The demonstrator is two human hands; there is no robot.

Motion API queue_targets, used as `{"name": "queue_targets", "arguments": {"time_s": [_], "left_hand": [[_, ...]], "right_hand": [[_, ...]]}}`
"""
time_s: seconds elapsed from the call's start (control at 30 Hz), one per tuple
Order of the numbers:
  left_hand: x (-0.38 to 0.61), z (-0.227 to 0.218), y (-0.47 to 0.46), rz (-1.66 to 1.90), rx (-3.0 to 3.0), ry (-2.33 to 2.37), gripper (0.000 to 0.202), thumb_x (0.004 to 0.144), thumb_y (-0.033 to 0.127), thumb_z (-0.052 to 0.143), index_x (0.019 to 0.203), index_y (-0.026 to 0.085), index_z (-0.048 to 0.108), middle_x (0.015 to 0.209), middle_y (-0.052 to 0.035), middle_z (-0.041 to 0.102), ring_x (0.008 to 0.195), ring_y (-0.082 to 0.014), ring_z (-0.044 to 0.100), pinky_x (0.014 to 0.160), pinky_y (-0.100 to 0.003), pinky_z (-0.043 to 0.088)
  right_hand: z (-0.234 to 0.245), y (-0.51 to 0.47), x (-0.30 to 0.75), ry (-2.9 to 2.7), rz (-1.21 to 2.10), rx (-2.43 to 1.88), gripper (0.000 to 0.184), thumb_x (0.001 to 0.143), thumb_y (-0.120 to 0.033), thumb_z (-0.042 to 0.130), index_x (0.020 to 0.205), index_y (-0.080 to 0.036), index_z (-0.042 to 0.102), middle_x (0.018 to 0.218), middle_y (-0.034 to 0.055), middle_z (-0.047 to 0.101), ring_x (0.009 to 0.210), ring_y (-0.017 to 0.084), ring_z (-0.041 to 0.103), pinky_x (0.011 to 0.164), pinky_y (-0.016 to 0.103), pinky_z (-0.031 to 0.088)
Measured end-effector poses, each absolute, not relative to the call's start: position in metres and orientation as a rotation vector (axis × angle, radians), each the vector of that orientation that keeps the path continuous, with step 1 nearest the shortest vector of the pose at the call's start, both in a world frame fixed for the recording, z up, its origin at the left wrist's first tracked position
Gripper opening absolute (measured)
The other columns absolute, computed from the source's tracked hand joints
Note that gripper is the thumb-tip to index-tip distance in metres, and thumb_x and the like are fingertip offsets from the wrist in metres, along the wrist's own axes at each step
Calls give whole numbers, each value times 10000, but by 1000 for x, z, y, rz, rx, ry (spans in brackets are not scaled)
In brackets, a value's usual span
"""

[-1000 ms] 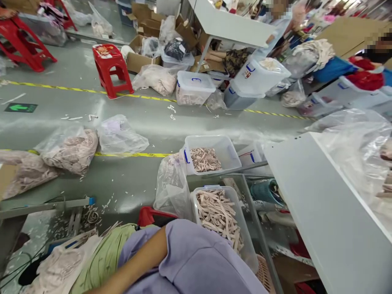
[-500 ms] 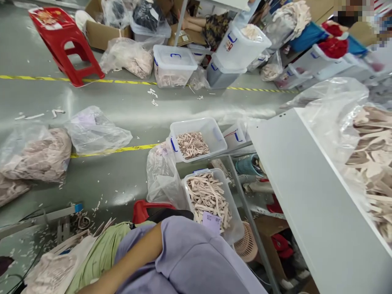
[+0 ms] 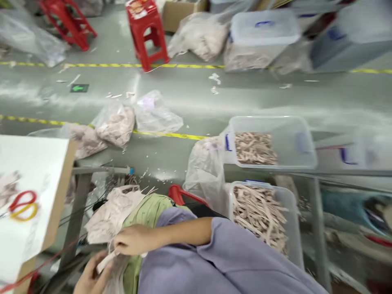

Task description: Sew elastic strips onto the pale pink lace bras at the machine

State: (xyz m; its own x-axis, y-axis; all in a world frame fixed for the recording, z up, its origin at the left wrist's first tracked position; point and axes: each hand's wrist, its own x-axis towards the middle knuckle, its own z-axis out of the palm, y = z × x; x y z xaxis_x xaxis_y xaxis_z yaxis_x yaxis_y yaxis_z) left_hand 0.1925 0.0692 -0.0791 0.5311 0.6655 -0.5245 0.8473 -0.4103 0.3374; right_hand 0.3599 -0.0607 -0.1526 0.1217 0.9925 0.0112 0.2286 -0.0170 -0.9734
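Near the bottom left, both of my hands meet over my lap. My right hand (image 3: 136, 240), at the end of a short purple sleeve, has its fingers closed on one end of a pale fabric strip (image 3: 105, 262). Below it, my left hand (image 3: 93, 274) pinches the same strip between thumb and fingers; the frame edge cuts that hand off. A heap of pale beige fabric (image 3: 114, 214) rests beside my right hand, against green cloth (image 3: 150, 208) on my lap. Finer detail of the strip is blurred.
On a white tabletop (image 3: 45, 163) at left lie red-and-yellow-handled scissors (image 3: 23, 205). Beside me stand a clear bin (image 3: 294, 141) and a second bin (image 3: 295, 232), both holding beige strips. Plastic bags (image 3: 161, 116) and a red stool (image 3: 147, 36) occupy the floor.
My view has swung left, so the surroundings shift rightward. Both hands, the strip, the tabletop and the scissors have come into sight; earlier only my right arm showed.
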Motion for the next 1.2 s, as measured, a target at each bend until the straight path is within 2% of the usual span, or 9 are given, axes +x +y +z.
{"name": "queue_targets", "arguments": {"time_s": [0.1, 0.23, 0.33, 0.4, 0.47, 0.57, 0.73, 1.1, 1.2], "left_hand": [[177, -80, 49, -287, 2070, 1141, 607, 723, 619, 682, 1147, 184, 670, 1143, -89, 741, 1064, -295, 686, 811, -317, 578], [178, -84, 20, -226, 2136, 1112, 431, 853, 569, 576, 889, 160, 706, 658, -23, 707, 595, -189, 663, 577, -257, 533], [172, -84, 11, -78, 2221, 1145, 392, 951, 478, 495, 786, 168, 667, 498, 37, 566, 457, -135, 551, 506, -223, 475], [161, -83, 9, 22, 2289, 1157, 332, 969, 404, 504, 820, 167, 682, 567, 12, 624, 529, -144, 608, 560, -225, 498], [147, -84, 8, 116, 2376, 1094, 249, 948, 347, 551, 889, 173, 719, 742, -41, 728, 699, -173, 696, 668, -241, 536], [127, -91, 6, 213, 2479, 903, 184, 903, 293, 602, 917, 199, 759, 927, -71, 780, 863, -198, 737, 774, -248, 556], [113, -101, 0, 359, 2637, 724, 165, 901, 177, 607, 993, 172, 744, 949, -94, 780, 850, -185, 746, 763, -226, 562], [108, -99, -3, 488, 2665, 735, 146, 925, 185, 584, 975, 169, 720, 915, -75, 769, 813, -169, 735, 755, -212, 548], [116, -92, -5, 367, 2388, 980, 155, 924, 258, 593, 933, 180, 727, 899, -51, 763, 799, -174, 714, 728, -223, 525]], "right_hand": [[-151, -63, 352, -1338, 1007, -1381, 142, 928, -253, 546, 879, -209, 672, 970, -7, 718, 878, 128, 639, 671, 201, 419], [-153, -68, 344, -1337, 1065, -1295, 128, 942, -285, 549, 961, -225, 659, 1011, 0, 706, 919, 140, 644, 705, 219, 428], [-163, -75, 358, -1382, 1098, -1262, 428, 839, -384, 707, 1218, -237, 573, 1077, 2, 705, 868, 138, 658, 681, 213, 437], [-173, -80, 373, -1487, 1040, -1326, 377, 811, -333, 733, 1146, -212, 611, 973, 0, 709, 797, 136, 644, 672, 223, 426], [-182, -85, 385, -1554, 932, -1428, 85, 895, -222, 601, 932, -172, 659, 838, 17, 675, 785, 150, 618, 711, 263, 414], [-191, -90, 390, -1488, 716, -1522, 211, 933, -131, 469, 830, -166, 650, 861, 57, 648, 873, 186, 582, 808, 333, 418], [-196, -95, 373, -1267, 317, -1518, 203, 884, -108, 519, 743, -218, 615, 835, 36, 600, 840, 181, 537, 811, 351, 440], [-190, -96, 360, -1268, 312, -1547, 183, 862, -90, 527, 742, -219, 577, 799, 29, 563, 813, 184, 540, 776, 353, 449], [-177, -93, 358, -1297, 348, -1599, 149, 823, -91, 549, 878, -213, 613, 949, 67, 606, 943, 218, 550, 879, 404, 458]]}}
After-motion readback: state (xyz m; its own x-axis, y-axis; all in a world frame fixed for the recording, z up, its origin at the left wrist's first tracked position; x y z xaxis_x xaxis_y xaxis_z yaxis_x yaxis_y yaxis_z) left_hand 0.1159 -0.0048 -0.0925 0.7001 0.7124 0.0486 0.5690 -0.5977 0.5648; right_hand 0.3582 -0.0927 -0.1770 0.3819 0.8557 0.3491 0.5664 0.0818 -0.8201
